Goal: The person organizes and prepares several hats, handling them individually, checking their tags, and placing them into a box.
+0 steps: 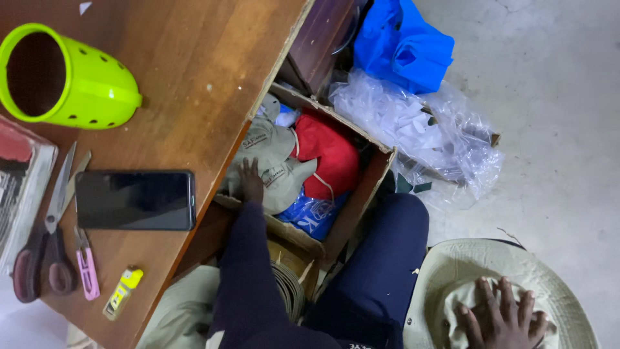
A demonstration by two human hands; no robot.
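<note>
Reaching down beside the wooden table, the left hand rests on folded khaki cloth pieces inside an open cardboard box; whether its fingers pinch the cloth cannot be told. A red cloth lies just beside them in the same box. The right hand lies flat, fingers spread, pressing on the crown of a pale brimmed hat at the person's knee. On the table sit a black phone, scissors and a lime-green perforated cup.
</note>
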